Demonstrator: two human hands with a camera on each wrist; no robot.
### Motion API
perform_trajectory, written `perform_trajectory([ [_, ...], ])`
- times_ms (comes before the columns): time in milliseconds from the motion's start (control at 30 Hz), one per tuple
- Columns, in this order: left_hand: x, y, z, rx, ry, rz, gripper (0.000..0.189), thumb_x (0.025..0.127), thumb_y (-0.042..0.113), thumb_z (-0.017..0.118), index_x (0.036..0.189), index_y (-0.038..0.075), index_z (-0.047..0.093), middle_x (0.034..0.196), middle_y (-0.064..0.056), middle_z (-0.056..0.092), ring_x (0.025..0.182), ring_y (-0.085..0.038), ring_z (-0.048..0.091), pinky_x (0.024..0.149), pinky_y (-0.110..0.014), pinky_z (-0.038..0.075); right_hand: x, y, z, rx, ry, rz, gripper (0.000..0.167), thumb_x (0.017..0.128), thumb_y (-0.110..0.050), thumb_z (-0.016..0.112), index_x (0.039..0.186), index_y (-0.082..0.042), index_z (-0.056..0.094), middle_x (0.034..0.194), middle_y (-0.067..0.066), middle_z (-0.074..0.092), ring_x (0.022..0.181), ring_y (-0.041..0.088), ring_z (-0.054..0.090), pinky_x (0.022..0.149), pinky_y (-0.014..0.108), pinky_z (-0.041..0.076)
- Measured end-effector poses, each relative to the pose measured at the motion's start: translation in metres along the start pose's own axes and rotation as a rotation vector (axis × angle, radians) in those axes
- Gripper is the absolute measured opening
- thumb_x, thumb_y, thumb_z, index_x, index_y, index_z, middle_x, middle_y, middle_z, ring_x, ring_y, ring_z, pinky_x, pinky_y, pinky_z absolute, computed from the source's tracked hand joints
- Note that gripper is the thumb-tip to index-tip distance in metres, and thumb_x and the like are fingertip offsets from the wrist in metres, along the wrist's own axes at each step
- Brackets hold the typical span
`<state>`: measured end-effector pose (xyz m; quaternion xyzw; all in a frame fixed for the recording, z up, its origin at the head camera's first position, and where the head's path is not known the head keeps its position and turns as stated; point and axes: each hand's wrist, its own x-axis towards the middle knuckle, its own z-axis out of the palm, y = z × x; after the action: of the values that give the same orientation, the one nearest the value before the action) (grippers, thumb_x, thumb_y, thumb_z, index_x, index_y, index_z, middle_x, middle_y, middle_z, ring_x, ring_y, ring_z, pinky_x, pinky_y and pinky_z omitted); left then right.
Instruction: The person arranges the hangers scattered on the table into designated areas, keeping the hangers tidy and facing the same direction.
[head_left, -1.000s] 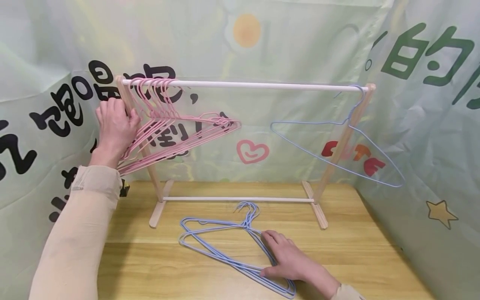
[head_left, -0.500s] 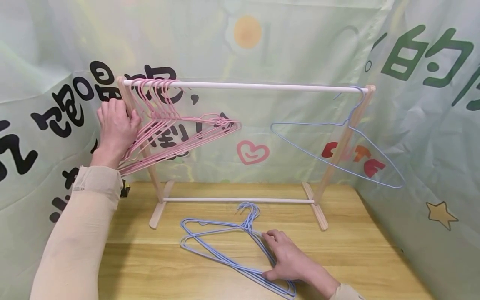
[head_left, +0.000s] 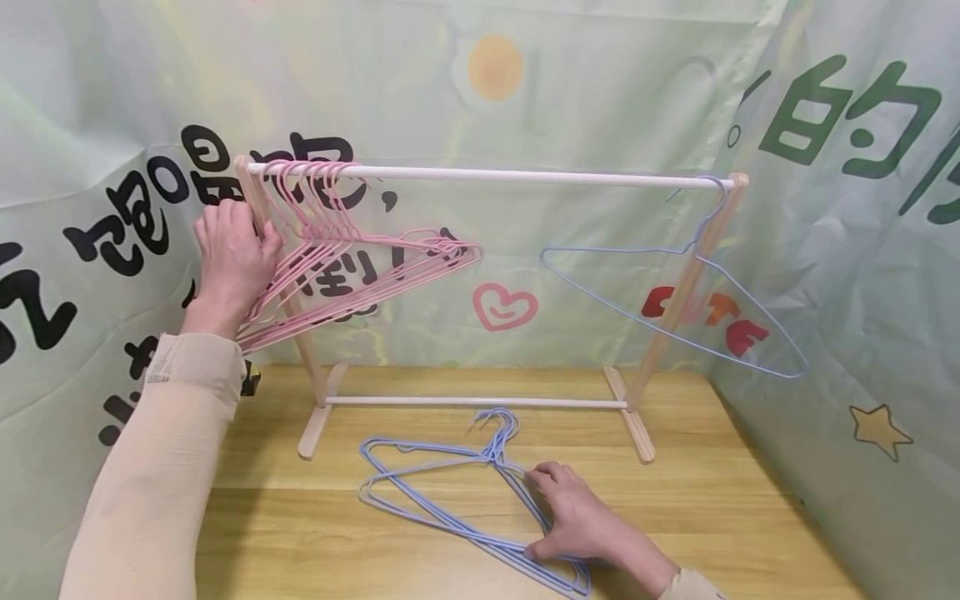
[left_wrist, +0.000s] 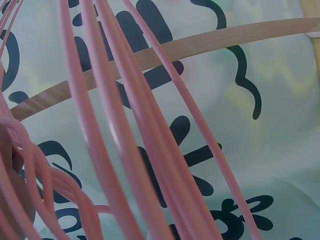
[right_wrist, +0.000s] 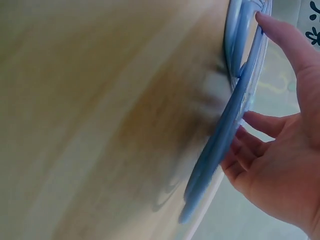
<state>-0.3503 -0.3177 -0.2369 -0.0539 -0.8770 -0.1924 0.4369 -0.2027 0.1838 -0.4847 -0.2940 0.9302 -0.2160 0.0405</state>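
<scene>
My left hand [head_left: 236, 258] grips the left wooden post [head_left: 303, 342] of a small clothes rack, beside several pink hangers [head_left: 360, 283] bunched at the left of its top rod. Their pink wires [left_wrist: 120, 130] cross the left wrist view, partly covering that hand at the edge. Several blue hangers [head_left: 442, 512] lie overlapped on the table, hooks toward the rack. Over their right side my right hand [head_left: 577, 517] is spread, thumb and fingers apart. In the right wrist view, the fingertips [right_wrist: 247, 117] touch the blue wires [right_wrist: 222, 135] without closing round them.
Another blue hanger [head_left: 675, 250] hangs at the right end of the white top rod [head_left: 525, 175], by the right wooden post [head_left: 678, 300]. A white lower bar [head_left: 420, 400] joins the rack's feet on the wooden table [head_left: 720, 483]. Printed cloth [head_left: 600, 92] stands behind and at both sides.
Almost nothing differs. Both hands keep their places, and the view tilts slightly so the rack sits a little lower in it.
</scene>
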Motion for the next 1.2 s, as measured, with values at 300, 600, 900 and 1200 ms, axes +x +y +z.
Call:
perform_trajectory([
  [300,-0.0002,-0.0003,-0.0009,-0.004,0.001,-0.013,0.022,0.099,0.015,0.050,0.097,-0.006,0.046,0.100,-0.025,0.045,0.103,-0.046,0.035,0.096,-0.056,0.024,0.0000,0.0016,0.0001,0.073,-0.017,0.028,0.106,0.061,-0.046,0.095,0.146,0.001,0.053,0.137,0.009,0.046,0.124,0.026,0.043,0.102,0.054,0.045],
  [600,-0.0006,0.0000,-0.0017,-0.009,-0.002,-0.016,0.021,0.099,0.014,0.050,0.097,-0.006,0.046,0.100,-0.024,0.045,0.103,-0.046,0.035,0.097,-0.055,0.023,0.0010,-0.0022,-0.0019,0.060,-0.042,0.042,0.105,0.062,-0.043,0.094,0.147,0.002,0.052,0.134,0.011,0.054,0.123,0.030,0.051,0.101,0.055,0.049],
  [900,-0.0010,-0.0005,-0.0016,-0.007,-0.001,-0.015,0.021,0.100,0.014,0.050,0.097,-0.006,0.046,0.100,-0.024,0.045,0.103,-0.046,0.035,0.097,-0.055,0.023,0.0031,-0.0052,-0.0036,-0.001,-0.012,0.012,0.101,0.062,-0.043,0.094,0.144,0.001,0.056,0.129,0.009,0.058,0.117,0.026,0.054,0.099,0.051,0.052],
  [1200,-0.0011,0.0012,-0.0014,-0.006,-0.012,-0.021,0.022,0.100,0.015,0.050,0.096,-0.006,0.046,0.099,-0.024,0.045,0.104,-0.046,0.036,0.097,-0.056,0.023,0.0027,-0.0066,-0.0027,0.024,0.040,-0.010,0.100,0.062,-0.041,0.094,0.145,-0.001,0.056,0.127,0.005,0.054,0.108,0.018,0.051,0.087,0.038,0.054],
])
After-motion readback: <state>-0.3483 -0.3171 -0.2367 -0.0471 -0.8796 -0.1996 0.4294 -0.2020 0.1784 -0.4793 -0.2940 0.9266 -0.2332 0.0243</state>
